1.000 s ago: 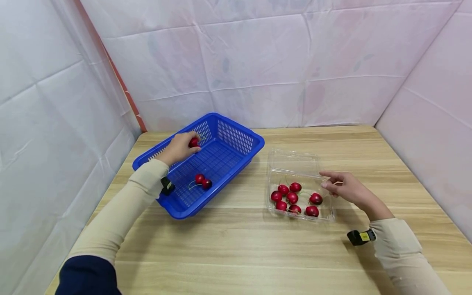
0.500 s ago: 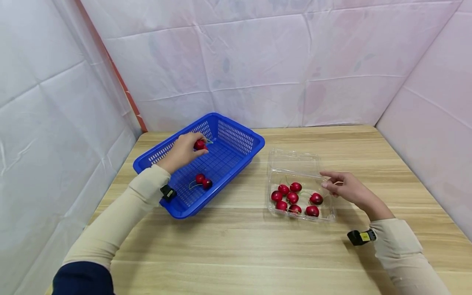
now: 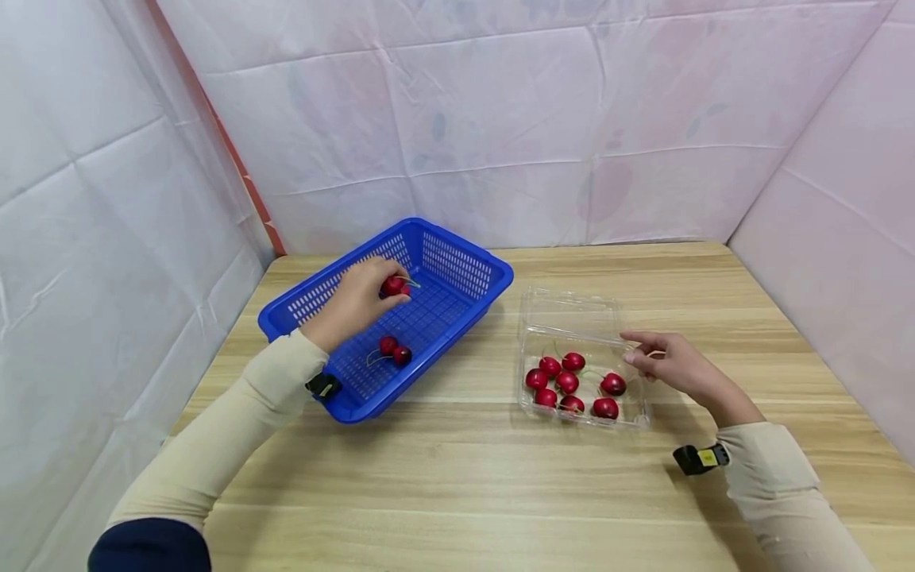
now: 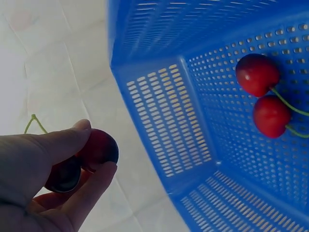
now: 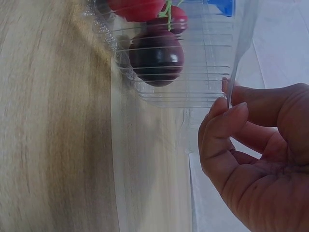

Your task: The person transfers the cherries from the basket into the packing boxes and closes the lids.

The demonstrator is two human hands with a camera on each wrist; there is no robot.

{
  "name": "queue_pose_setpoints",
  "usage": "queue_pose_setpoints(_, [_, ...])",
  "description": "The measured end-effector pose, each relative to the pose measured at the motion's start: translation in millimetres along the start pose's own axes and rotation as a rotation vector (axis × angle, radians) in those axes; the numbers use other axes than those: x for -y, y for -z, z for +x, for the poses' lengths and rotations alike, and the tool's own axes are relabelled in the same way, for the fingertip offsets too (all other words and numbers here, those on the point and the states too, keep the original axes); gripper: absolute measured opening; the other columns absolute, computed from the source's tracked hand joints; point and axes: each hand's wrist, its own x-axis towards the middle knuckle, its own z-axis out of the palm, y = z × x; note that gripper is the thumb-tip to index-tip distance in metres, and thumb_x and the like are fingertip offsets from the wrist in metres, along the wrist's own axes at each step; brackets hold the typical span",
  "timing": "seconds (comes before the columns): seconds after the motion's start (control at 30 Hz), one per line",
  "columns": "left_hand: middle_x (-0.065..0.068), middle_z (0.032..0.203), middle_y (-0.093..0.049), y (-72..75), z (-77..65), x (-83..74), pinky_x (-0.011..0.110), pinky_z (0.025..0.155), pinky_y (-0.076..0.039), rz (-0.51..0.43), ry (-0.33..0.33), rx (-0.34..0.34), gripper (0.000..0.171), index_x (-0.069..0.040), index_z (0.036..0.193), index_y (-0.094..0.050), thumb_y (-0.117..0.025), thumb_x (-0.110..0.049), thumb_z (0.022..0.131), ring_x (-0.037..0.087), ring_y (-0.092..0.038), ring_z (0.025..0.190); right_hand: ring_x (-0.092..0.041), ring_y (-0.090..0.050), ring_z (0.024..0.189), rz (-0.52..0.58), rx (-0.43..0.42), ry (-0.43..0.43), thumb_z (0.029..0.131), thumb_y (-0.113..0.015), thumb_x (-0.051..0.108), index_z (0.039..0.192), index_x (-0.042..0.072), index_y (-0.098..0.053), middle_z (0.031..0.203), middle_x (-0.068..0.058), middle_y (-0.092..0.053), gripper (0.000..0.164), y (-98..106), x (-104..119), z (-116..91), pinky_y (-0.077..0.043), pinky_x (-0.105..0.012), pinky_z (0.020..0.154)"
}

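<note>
My left hand [image 3: 353, 302] holds a pair of dark red cherries [image 3: 393, 285] with green stems, over the blue basket [image 3: 432, 310]. In the left wrist view, thumb and fingers pinch the cherries [image 4: 102, 149] beyond the basket's rim. Two more cherries [image 3: 388, 345] with joined stems lie on the basket floor. To the right stands a clear plastic box [image 5: 205, 53], its lid [image 3: 572, 312] folded back, with several cherries [image 3: 567, 384] inside. My right hand [image 3: 672, 367] pinches the box's rim at its right side between thumb and fingers.
Everything stands on a light wooden table [image 3: 457, 485]. White patterned cloth [image 3: 493, 119] hangs behind the table and along both sides. The basket's slotted walls rise around the cherries in it.
My left hand has moved slightly right within the basket area with the cherries, and their stems show more now. My right hand and the box have stayed put.
</note>
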Motion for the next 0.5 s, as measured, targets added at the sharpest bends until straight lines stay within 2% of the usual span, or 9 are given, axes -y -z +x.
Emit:
queue_pose_setpoints(0.37, [0.012, 0.105, -0.063, 2.9, -12.9, -27.0, 0.038, 0.084, -0.053, -0.014, -0.13, -0.075, 0.026, -0.004, 0.106, -0.065, -0.074, -0.016, 0.083, 0.025, -0.06, 0.097, -0.01, -0.053, 0.068, -0.001, -0.003, -0.002, 0.098, -0.055, 0.015, 0.14, -0.011, -0.039, 0.094, -0.018, -0.056, 0.052, 0, 1, 0, -0.049, -0.029, 0.06])
queue_pose_setpoints(0.5, [0.01, 0.101, -0.062, 1.6, -19.0, -38.7, 0.035, 0.081, -0.055, 0.003, -0.203, -0.1, 0.027, -0.005, 0.105, -0.065, -0.075, -0.014, 0.082, 0.023, -0.062, 0.093, -0.011, -0.053, 0.067, -0.004, -0.001, -0.006, 0.098, -0.056, 0.015, 0.139, -0.01, -0.039, 0.093, -0.017, -0.056, 0.052, 0, 1, 0, -0.048, -0.029, 0.059])
